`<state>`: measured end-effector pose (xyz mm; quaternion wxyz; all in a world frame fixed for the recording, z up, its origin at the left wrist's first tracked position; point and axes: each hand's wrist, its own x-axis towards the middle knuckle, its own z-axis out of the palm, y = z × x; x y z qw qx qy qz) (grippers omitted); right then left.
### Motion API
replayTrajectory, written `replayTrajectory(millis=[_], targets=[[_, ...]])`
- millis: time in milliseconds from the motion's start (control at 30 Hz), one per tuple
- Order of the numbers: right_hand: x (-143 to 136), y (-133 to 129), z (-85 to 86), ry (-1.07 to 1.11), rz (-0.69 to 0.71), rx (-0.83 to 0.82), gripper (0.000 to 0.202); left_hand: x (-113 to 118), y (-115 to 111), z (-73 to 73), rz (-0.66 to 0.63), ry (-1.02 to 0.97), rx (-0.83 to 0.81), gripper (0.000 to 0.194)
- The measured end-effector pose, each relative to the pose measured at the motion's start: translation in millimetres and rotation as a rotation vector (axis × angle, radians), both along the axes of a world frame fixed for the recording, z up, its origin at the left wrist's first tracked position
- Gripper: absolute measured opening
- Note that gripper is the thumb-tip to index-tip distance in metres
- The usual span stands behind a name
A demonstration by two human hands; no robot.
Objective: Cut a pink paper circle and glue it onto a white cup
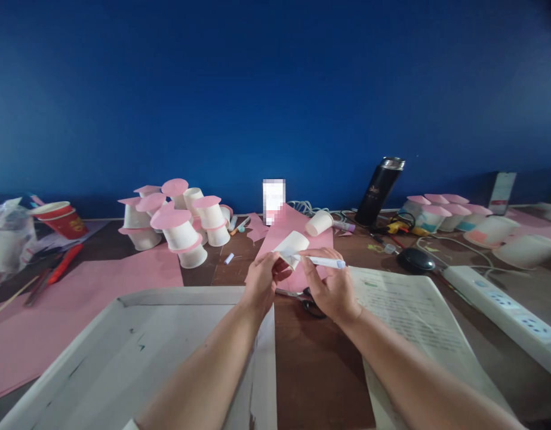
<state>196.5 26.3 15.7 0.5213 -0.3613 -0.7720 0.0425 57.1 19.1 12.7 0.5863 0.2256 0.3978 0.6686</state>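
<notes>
In the middle of the head view, my left hand (263,276) grips a white paper cup (292,243) by its edge, the cup lying tilted on its side. My right hand (329,285) is closed round a white marker (322,261), whose tip points at the cup and seems to touch it. Whether there is a mark on the cup is too small to tell. Pink paper (282,230) lies beneath and behind the cup. Just behind, another white cup (319,223) rests on its side. Scissors (311,303) lie partly hidden below my hands.
Stacked cups with pink tops (179,230) stand left, near a marker cap (229,258). A white tray (136,358) and printed sheet (405,310) flank my arms. Right are a black bottle (379,191), mouse (415,260), power strip (503,310) and more cups (456,216).
</notes>
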Motion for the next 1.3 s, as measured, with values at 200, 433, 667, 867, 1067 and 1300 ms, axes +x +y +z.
replayTrajectory(millis=[200,433,667,867,1067,1300], targets=[[1.0,0.4,0.7,-0.001,0.036,-0.008,0.012,-1.5,3.5,-2.8,0.024,-0.057,-0.015,0.016],[-1.2,-1.7,1.0,0.001,-0.015,0.008,0.013,-1.9,4.5,-6.1,0.010,-0.101,-0.016,0.013],[0.5,0.4,0.8,0.001,-0.029,-0.005,0.014,-2.3,3.5,-2.1,0.022,-0.149,-0.018,0.009],[0.7,0.5,1.0,-0.015,0.018,-0.019,0.014,-3.0,3.7,-1.5,0.017,-0.167,-0.010,0.008],[0.2,-1.0,1.8,0.003,0.007,-0.008,0.014,-3.2,4.9,-4.2,0.007,-0.153,-0.006,0.009],[0.0,-2.0,3.4,0.027,-0.004,-0.024,0.016,-2.7,3.8,-5.4,-0.006,-0.121,0.009,0.015]])
